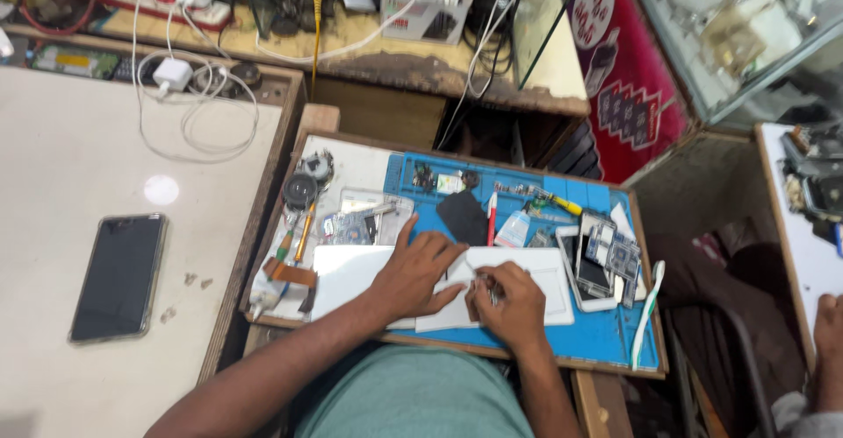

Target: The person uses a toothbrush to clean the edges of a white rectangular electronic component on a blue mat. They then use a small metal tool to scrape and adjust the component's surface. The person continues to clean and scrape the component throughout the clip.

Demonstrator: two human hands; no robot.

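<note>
My left hand [420, 271] lies flat with spread fingers on a white slab-like device [351, 271] that rests on the blue work mat [606, 333]. My right hand [507, 302] is closed around a thin metal tool [486, 287], likely tweezers, with its tip on the white device near my left fingertips. The device's middle is hidden under both hands.
A wooden tray [272, 227] holds the mat, screwdrivers [303, 236], small parts, a red pen [492, 217], a black square piece [463, 217], dismantled phones [597, 262] and a white toothbrush [648, 311]. A dark phone [118, 275] lies on the white table at left. Chargers and cables [189, 104] at back. Another person's hand [827, 333] at far right.
</note>
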